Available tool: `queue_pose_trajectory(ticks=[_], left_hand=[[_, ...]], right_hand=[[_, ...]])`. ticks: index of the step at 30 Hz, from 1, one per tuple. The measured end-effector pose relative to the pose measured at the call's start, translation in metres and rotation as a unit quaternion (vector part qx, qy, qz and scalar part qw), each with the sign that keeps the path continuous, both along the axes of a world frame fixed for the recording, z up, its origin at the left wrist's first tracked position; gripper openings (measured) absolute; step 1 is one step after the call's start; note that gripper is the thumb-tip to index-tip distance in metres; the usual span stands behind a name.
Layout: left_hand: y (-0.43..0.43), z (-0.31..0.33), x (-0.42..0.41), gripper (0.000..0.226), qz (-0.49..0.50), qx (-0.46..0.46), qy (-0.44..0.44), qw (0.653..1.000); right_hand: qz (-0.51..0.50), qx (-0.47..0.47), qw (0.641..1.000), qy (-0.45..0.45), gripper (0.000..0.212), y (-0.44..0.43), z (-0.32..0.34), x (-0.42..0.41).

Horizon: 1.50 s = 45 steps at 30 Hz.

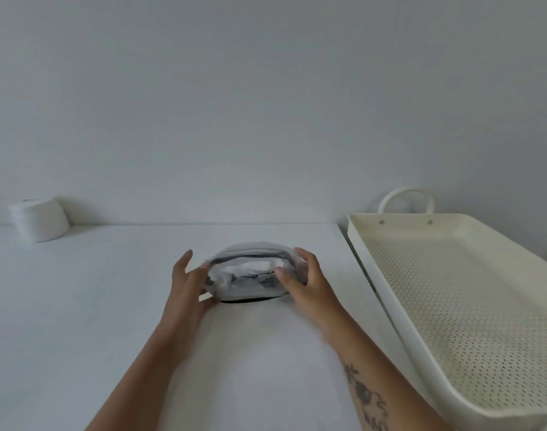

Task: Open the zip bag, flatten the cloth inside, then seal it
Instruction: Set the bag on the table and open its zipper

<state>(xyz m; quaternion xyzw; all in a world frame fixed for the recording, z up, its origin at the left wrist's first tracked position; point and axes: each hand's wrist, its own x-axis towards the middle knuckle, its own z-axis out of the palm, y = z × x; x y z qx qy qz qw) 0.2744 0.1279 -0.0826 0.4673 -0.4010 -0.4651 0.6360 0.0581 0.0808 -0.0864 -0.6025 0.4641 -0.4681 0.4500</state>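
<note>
A clear zip bag [250, 286] with a dark zip track along its upper edge stands bulged on the white table, in the middle of the view. Crumpled white cloth [253, 269] with dark markings shows through the plastic. My left hand [188, 281] grips the bag's left end, thumb underneath and fingers against the side. My right hand [303, 281] holds the bag's right end, thumb across the front and fingers curled over the top. Whether the zip is closed I cannot tell.
A cream perforated tray [390, 306] with a loop handle lies along the right side of the table. A white roll [40, 220] stands at the back left against the wall. The white table [79, 306] stretches wide on the left.
</note>
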Motion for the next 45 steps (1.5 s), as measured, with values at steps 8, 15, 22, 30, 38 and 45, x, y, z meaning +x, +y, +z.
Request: queue_pose_trajectory(ticks=[8, 15, 22, 30, 38, 45], left_hand=[[-0.005, 0.006, -0.012, 0.032, 0.010, -0.006, -0.035, 0.999], [-0.004, 0.006, -0.012, 0.035, -0.046, -0.027, -0.118, 0.992], [-0.012, -0.004, -0.012, 0.026, 0.070, -0.055, -0.269, 0.959], [-0.014, 0.000, -0.023, 0.021, 0.205, -0.051, -0.334, 0.919], [-0.008, 0.017, 0.006, 0.034, -0.111, -0.055, 0.180, 0.976], [-0.008, 0.012, 0.008, 0.042, -0.161, -0.050, 0.093, 0.981]], right_hand=[[0.056, 0.014, 0.995, -0.084, 0.050, -0.008, 0.007, -0.009], [0.050, 0.014, 0.990, -0.131, 0.016, -0.013, 0.006, -0.011], [-0.103, -0.108, 0.987, 0.058, 0.019, -0.018, -0.001, -0.015], [-0.136, -0.151, 0.977, 0.057, 0.011, -0.006, 0.006, 0.007], [0.029, 0.133, 0.920, -0.368, 0.034, -0.004, 0.017, -0.005], [0.032, 0.147, 0.942, -0.299, 0.018, -0.007, 0.016, -0.017]])
